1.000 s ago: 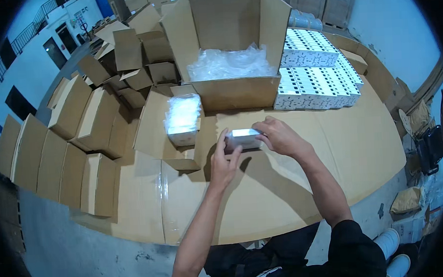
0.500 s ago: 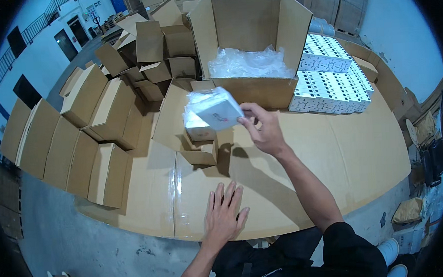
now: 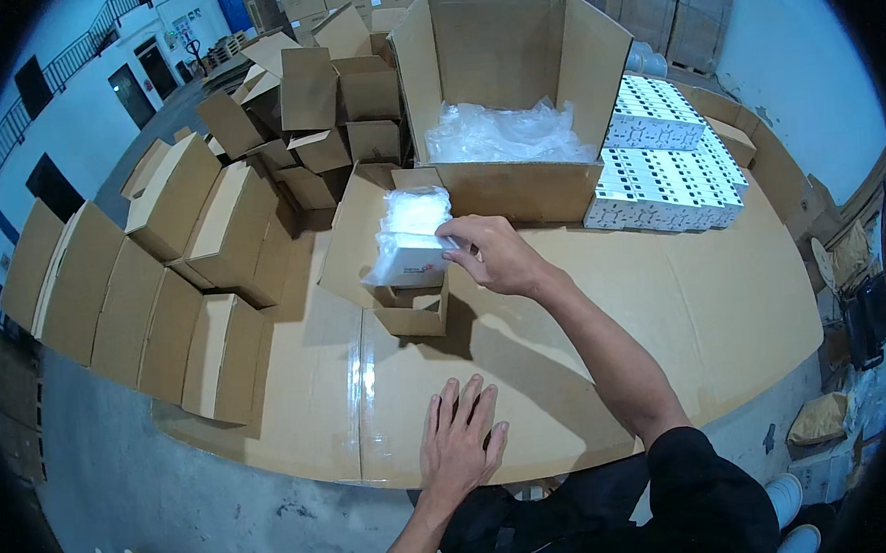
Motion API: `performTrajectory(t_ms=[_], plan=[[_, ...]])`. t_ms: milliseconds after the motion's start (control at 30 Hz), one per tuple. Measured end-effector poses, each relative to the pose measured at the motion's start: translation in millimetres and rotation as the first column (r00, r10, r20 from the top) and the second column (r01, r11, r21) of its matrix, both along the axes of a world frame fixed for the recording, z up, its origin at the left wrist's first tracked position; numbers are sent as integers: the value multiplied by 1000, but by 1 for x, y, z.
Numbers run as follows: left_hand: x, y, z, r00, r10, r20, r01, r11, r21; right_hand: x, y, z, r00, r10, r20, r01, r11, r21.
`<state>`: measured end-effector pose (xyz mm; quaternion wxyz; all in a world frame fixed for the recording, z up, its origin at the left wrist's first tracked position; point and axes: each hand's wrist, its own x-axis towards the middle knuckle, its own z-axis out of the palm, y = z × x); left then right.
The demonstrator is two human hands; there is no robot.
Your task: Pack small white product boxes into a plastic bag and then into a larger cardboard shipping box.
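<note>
My right hand point(image 3: 502, 256) pinches the right edge of a white box in clear plastic wrap point(image 3: 409, 262), thumb and fingers closed on it. That box is tilted over a small open cardboard box point(image 3: 410, 321), whose flap stands up at the left. Behind the held box, more white plastic-wrapped goods point(image 3: 416, 210) show in the cardboard box; how many lie beneath is hidden. Nearer to me, my left hand point(image 3: 462, 438) rests flat on the cardboard-covered table point(image 3: 607, 338), fingers extended and holding nothing.
A large open carton point(image 3: 519, 190) with crumpled clear plastic point(image 3: 501, 133) stands behind. White patterned boxes point(image 3: 659, 190) are stacked to its right. Several closed brown cartons point(image 3: 215, 228) line the left side, and open brown cartons point(image 3: 308, 88) are heaped at the back left.
My right hand has brought the white wrapped box left and down onto the open cardboard box. My left hand stays flat in about the same place.
</note>
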<state>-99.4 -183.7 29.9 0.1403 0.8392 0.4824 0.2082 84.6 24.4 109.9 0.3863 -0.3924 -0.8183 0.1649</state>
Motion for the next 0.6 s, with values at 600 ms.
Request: performTrajectory(t_ms=[600], plan=[[1, 2, 4, 1000, 6, -19, -6, 1000, 17, -47, -5, -19, 909, -148, 389, 60, 971, 229]])
